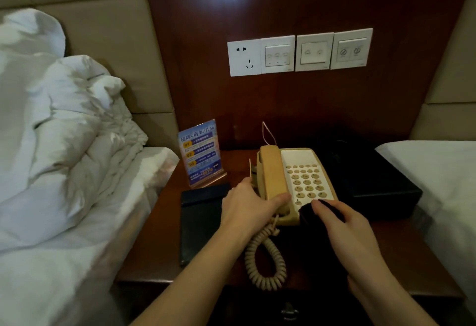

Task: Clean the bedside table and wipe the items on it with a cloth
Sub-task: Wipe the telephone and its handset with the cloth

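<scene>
A beige telephone point(304, 178) stands on the dark wooden bedside table point(154, 256). Its handset point(271, 171) lies in the cradle on the left side. My left hand point(247, 207) grips the lower end of the handset, thumb across its front. My right hand point(342, 225) holds a dark cloth point(307, 213) bunched against the phone's front right corner, just below the keypad. The coiled cord point(265, 261) hangs in a loop over the table's front.
A blue acrylic sign stand point(201, 153) stands at the back left. A dark folder point(201, 222) lies at the left. A black box point(378, 178) sits to the right of the phone. Beds flank the table, the left with rumpled white bedding point(64, 145). Wall switches point(298, 52) are above.
</scene>
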Tool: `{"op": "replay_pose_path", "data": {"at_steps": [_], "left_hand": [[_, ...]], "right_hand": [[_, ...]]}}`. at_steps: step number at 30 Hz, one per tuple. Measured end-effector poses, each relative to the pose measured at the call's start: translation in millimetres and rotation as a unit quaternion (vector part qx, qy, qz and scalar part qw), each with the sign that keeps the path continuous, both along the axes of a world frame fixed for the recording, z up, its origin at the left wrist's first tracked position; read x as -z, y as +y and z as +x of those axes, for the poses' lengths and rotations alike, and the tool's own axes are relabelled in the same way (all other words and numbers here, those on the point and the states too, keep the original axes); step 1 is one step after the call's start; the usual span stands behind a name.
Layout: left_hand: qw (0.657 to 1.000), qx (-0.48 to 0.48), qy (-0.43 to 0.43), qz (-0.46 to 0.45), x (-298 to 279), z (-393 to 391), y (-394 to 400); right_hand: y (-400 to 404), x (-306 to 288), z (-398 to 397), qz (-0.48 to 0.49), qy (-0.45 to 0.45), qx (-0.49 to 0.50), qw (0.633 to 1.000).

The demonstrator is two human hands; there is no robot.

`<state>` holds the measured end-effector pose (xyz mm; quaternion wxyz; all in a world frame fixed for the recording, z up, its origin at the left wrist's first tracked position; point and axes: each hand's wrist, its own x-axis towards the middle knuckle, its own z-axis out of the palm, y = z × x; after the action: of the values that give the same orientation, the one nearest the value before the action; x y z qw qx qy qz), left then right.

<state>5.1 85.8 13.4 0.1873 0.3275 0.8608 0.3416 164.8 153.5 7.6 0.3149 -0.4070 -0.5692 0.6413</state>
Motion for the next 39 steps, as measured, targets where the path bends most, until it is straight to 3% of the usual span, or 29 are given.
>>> {"op": "replay_pose_path", "data": {"at_steps": [7,12,16,20,24,27,33,36,39], "left_hand": [[0.999,0.010,-0.029,-0.013,8.4,45.8,-61.2],[0.998,0.029,0.026,-0.058,10.3,60.5,-71.7],[0.987,-0.008,0.154,-0.033,8.7,66.2,-54.8],[0.987,-0.016,0.160,-0.021,6.7,54.2,-34.3],[0.995,-0.009,0.087,0.052,9.0,46.7,-30.2],[0.991,0.002,-0.044,0.127,5.7,42.4,-37.0],[0.933,0.017,-0.244,0.266,-1.2,33.3,-68.0],[0.885,0.010,-0.358,0.299,-3.7,34.5,-82.7],[0.883,-0.017,-0.357,0.304,3.2,34.6,-95.1]], "right_hand": [[-45.0,10.0,59.8,0.016,-0.038,-0.042,0.998],[-47.0,15.1,71.2,0.044,-0.061,-0.034,0.997],[-43.3,4.8,50.4,0.168,-0.042,0.011,0.985],[-29.0,1.4,11.7,0.201,-0.028,0.014,0.979],[-22.0,8.7,-3.9,0.221,0.009,0.015,0.975],[-23.0,8.4,-0.4,0.200,0.046,0.006,0.979],[-35.7,-3.1,-0.9,0.141,0.130,0.054,0.980],[-55.5,-11.6,-6.9,0.143,0.161,0.000,0.977],[-80.1,-9.6,-20.8,0.235,0.124,-0.081,0.961]]}}
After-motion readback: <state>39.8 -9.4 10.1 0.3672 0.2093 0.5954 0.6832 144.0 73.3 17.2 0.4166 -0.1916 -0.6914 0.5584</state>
